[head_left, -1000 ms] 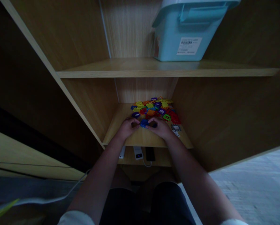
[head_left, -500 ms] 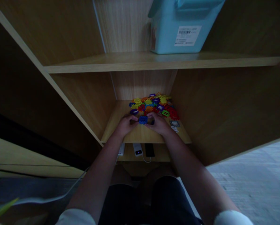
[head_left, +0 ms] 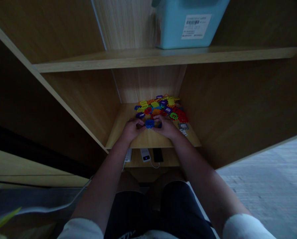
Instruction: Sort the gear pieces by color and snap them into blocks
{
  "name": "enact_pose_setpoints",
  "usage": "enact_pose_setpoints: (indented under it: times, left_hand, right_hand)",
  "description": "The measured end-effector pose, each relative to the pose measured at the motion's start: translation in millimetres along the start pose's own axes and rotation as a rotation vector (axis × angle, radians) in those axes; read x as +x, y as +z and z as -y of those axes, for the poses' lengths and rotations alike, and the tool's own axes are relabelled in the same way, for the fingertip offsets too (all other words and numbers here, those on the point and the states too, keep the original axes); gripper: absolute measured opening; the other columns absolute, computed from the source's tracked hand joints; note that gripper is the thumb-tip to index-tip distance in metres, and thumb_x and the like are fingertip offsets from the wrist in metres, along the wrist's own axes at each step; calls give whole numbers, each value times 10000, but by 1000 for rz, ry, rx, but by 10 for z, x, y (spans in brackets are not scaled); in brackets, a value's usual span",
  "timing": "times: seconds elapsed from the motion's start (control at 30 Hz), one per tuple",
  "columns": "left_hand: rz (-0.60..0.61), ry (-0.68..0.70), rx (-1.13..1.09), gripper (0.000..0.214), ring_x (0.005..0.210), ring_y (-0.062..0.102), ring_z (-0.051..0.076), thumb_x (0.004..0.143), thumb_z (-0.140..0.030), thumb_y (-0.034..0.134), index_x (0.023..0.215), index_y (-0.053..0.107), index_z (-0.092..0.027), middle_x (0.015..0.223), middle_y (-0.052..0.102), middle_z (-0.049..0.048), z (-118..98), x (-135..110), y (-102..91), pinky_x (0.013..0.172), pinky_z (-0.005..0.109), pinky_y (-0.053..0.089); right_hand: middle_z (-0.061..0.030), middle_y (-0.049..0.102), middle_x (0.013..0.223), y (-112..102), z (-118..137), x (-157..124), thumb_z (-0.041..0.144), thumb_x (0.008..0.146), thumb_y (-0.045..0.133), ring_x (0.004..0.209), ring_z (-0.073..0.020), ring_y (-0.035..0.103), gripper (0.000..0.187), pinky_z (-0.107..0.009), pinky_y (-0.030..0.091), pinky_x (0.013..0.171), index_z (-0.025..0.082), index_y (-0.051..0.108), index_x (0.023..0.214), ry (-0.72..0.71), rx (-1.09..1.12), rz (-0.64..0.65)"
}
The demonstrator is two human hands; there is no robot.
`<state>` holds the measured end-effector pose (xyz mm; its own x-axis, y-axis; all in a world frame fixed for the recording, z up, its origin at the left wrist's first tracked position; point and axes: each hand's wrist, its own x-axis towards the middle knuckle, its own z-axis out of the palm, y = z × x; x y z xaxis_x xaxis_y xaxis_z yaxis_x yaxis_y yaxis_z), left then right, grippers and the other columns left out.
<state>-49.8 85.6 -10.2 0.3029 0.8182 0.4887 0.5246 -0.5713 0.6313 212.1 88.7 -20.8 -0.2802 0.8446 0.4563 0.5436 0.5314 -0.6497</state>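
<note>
A blue toothed plastic piece, like a gear block (head_left: 149, 123), is held between my two hands just above the middle shelf (head_left: 150, 141). My left hand (head_left: 132, 128) pinches its left edge with thumb and fingers. On the other side my right hand (head_left: 166, 126) grips the right edge in the same way. Right behind the hands lies a heap of gear-shaped pieces (head_left: 154, 105) in yellow, orange, red, purple and green. Grey and white pieces (head_left: 183, 126) lie to the right of my right hand.
A light blue bin (head_left: 185, 28) with a label stands on the upper shelf (head_left: 128, 59), above the hands. Wooden side walls close in left and right. On the lower shelf are a white power bank (head_left: 145, 155) with a cable and a dark phone-like object (head_left: 158, 155).
The view has tilted, so shelf and hands sit slightly higher in it. The blue piece looks turned a little between my fingers; both hands keep hold of it.
</note>
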Motion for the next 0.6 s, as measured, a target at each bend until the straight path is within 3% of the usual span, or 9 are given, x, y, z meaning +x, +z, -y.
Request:
enact_pose_setpoints:
  times: [0.23,0.43,0.6]
  left_hand:
    - [4,3,24,44,943,757,274,868,-281,801,908,786,-279,952,831,43,-37,-16,-4,972,455,597]
    - [-286,-50,148,93,1039,712,321,926,-226,677,926,766,-254,986,803,94,-33,-24,-48,1033,471,554]
    - [-402,-198,168,129,1024,721,344,961,-273,627,880,719,-234,980,771,151,256,187,-48,1069,495,521]
  right_hand:
    - [-68,827,1213,-3,32,-5,277,780,909,1171,-322,776,537,-530,526,1141,293,681,1266,-7,-56,-9]
    - [-65,789,1296,-33,92,-37,223,764,844,1273,-357,688,502,-552,519,1141,316,704,1237,-16,-114,-55]
    - [-85,773,1264,-46,122,-15,190,833,690,1268,-365,654,356,-574,504,1142,289,697,1175,9,-126,-209]
